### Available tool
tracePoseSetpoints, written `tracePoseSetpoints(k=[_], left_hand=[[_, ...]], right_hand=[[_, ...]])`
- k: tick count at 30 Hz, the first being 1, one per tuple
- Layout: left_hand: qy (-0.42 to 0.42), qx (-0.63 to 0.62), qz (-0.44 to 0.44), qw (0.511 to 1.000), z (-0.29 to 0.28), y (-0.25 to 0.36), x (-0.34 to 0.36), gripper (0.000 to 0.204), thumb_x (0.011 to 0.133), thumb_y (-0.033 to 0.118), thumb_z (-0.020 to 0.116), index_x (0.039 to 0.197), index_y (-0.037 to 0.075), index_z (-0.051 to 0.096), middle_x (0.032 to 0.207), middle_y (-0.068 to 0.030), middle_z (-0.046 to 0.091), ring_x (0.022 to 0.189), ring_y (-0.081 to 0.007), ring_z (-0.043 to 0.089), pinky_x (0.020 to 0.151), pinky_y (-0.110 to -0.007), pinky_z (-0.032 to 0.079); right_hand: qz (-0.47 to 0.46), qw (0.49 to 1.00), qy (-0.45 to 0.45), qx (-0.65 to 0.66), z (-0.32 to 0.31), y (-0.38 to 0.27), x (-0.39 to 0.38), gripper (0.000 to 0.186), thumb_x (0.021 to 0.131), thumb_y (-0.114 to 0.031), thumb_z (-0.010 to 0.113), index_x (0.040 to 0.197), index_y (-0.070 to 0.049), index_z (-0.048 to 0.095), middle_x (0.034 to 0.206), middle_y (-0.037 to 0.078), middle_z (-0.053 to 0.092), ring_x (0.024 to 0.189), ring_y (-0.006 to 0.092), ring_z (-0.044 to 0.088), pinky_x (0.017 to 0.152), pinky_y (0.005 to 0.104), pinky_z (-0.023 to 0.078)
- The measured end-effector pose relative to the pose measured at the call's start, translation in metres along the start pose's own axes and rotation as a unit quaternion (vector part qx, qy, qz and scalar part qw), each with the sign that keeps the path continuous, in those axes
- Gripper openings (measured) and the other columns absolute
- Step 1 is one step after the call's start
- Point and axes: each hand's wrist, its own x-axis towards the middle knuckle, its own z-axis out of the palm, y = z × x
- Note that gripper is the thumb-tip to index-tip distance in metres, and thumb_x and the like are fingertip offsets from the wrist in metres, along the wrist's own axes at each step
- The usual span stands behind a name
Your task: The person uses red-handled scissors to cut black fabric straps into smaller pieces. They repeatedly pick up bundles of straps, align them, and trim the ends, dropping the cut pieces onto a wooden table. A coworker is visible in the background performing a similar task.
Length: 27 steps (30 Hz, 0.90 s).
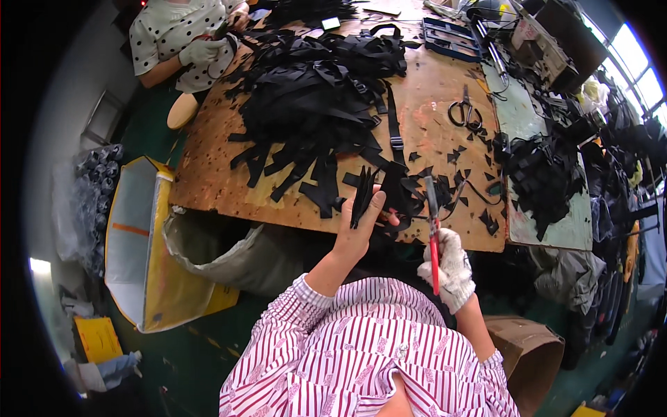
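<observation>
My bare left hand is closed around a thin stack of black webbing strap ends, just over the table's near edge. More black strap lies directly beyond those fingers. In a white knitted glove, my right hand grips a long slim tool with a red handle and a grey metal end. That tool stands nearly upright, a short way right of the left hand and apart from the straps it holds. Its exact kind cannot be made out.
A large heap of black straps with buckles covers the wooden table. Black-handled scissors and dark scraps lie at right. Beneath the near edge hangs an open grey sack. Across the table, a person wears gloves.
</observation>
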Motion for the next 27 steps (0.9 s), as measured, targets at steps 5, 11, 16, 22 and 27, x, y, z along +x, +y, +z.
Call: tracePoseSetpoints(k=[5, 11, 16, 22, 27], left_hand=[[-0.022, 0.086, 0.07, 0.994, 0.004, 0.001, -0.001, 0.026, 0.092, 0.028, 0.056, 0.101, 0.004, 0.053, 0.071, 0.0001, 0.056, 0.061, -0.0092, 0.061, 0.056, -0.02, 0.045], [-0.028, 0.13, 0.064, 0.989, 0.015, 0.006, -0.007, 0.019, 0.093, 0.022, 0.056, 0.096, 0.004, 0.054, 0.069, 0.0008, 0.056, 0.057, -0.0066, 0.059, 0.053, -0.019, 0.045], [-0.026, 0.142, 0.046, 0.988, 0.019, 0.001, -0.012, 0.014, 0.092, 0.019, 0.056, 0.091, 0.005, 0.054, 0.066, 0.0003, 0.057, 0.052, -0.004, 0.054, 0.049, -0.017, 0.044], [-0.029, 0.163, 0.058, 0.985, 0.015, -0.004, -0.009, 0.02, 0.091, 0.021, 0.059, 0.098, 0.003, 0.057, 0.065, -0.0016, 0.058, 0.052, -0.0046, 0.055, 0.048, -0.018, 0.045], [-0.032, 0.192, 0.06, 0.979, 0.013, -0.002, -0.006, 0.017, 0.091, 0.019, 0.059, 0.096, 0.004, 0.058, 0.062, 0.0006, 0.057, 0.05, -0.0023, 0.052, 0.046, -0.017, 0.042]], right_hand=[[-0.054, 0.991, -0.005, -0.122, -0.003, -0.007, -0.004, 0.073, 0.06, -0.032, 0.08, 0.117, -0.002, 0.046, 0.081, 0.013, 0.06, 0.071, 0.0273, 0.061, 0.068, 0.0358, 0.049], [-0.085, 0.991, 0.007, -0.104, 0.005, 0.012, -0.005, 0.081, 0.06, -0.035, 0.082, 0.123, -0.003, 0.044, 0.079, 0.011, 0.062, 0.069, 0.0265, 0.062, 0.067, 0.036, 0.05], [-0.088, 0.989, 0.016, -0.121, 0.005, 0.0, -0.004, 0.079, 0.06, -0.032, 0.082, 0.121, -0.002, 0.043, 0.08, 0.011, 0.061, 0.069, 0.0251, 0.061, 0.067, 0.0352, 0.05], [-0.021, 1.0, 0.011, 0.01, 0.013, 0.004, -0.013, 0.063, 0.064, -0.023, 0.081, 0.11, -0.001, 0.043, 0.082, 0.009, 0.055, 0.069, 0.016, 0.053, 0.068, 0.0319, 0.047], [-0.015, 0.999, -0.003, -0.029, 0.013, 0.012, -0.01, 0.059, 0.067, -0.022, 0.079, 0.109, -0.001, 0.044, 0.083, 0.011, 0.056, 0.073, 0.0192, 0.056, 0.069, 0.0325, 0.047]])
